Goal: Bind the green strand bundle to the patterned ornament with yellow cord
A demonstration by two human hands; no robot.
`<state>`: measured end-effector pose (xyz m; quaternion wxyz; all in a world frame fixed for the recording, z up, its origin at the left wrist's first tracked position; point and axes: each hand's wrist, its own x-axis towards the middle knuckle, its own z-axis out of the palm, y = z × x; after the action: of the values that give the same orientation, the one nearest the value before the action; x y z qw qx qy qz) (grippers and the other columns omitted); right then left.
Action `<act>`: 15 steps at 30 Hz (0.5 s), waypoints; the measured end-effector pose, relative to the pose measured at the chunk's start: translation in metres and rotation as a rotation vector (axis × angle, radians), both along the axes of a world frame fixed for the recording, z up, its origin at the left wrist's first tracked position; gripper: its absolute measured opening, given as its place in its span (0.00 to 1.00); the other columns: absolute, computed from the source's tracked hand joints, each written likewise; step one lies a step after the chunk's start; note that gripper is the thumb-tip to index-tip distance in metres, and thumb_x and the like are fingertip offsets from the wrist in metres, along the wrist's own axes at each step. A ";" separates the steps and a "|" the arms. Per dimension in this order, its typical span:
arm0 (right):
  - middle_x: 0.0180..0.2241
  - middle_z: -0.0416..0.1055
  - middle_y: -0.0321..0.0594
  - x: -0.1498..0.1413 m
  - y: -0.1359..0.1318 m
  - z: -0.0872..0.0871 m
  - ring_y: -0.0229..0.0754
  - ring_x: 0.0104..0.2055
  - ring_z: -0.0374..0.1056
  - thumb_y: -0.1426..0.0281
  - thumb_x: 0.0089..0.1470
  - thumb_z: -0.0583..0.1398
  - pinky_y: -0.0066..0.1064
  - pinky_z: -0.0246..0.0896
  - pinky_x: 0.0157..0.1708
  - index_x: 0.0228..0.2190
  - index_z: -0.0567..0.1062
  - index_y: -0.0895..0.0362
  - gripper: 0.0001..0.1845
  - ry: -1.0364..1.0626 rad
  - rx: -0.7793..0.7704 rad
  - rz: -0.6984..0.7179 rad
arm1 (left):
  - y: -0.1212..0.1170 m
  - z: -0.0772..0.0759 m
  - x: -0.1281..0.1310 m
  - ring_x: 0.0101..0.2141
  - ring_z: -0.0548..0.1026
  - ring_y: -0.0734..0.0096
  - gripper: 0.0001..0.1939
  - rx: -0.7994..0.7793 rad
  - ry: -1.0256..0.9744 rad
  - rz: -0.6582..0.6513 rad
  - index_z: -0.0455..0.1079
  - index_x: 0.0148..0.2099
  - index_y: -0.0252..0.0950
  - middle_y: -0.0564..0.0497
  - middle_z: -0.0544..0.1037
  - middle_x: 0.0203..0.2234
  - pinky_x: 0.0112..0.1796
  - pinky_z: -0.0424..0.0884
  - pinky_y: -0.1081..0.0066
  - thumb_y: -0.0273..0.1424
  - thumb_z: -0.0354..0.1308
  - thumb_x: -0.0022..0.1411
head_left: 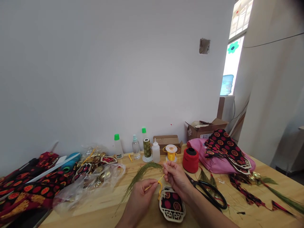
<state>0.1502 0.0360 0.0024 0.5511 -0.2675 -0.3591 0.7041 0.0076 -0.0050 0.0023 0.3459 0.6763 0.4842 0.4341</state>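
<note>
My left hand (144,194) pinches a yellow cord (160,187) between thumb and fingertips. Just to its right and higher, my right hand (174,175) is closed on the upper part of the same cord, which runs in a short line between the two hands. Below them lies a wooden pendant (172,205) with a cut-out frame over dark patterned fabric; the cord hangs down by its left edge. A green thread tassel (142,174) spreads on the table behind my left hand. Black-handled scissors (210,193) lie right of my right forearm.
Behind my hands stand a yellow cord spool (171,155), a red thread cone (190,161), a white squeeze bottle (155,152) and a green spool (147,148). Patterned fabric (26,193) and a plastic bag of bells (102,174) lie left. A pink bag (198,150) sits right.
</note>
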 end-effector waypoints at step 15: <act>0.11 0.62 0.28 -0.002 0.000 -0.009 0.25 0.11 0.55 0.65 0.35 0.63 0.18 0.44 0.11 0.19 0.62 0.60 0.15 -0.116 -0.046 0.043 | -0.005 -0.002 0.009 0.16 0.54 0.80 0.15 -0.149 -0.053 -0.229 0.70 0.17 0.32 0.58 0.59 0.10 0.18 0.51 0.77 0.32 0.51 0.51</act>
<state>0.1480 0.0360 -0.0067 0.5077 -0.3127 -0.3801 0.7070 0.0167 -0.0100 0.0006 0.4552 0.6879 0.4254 0.3723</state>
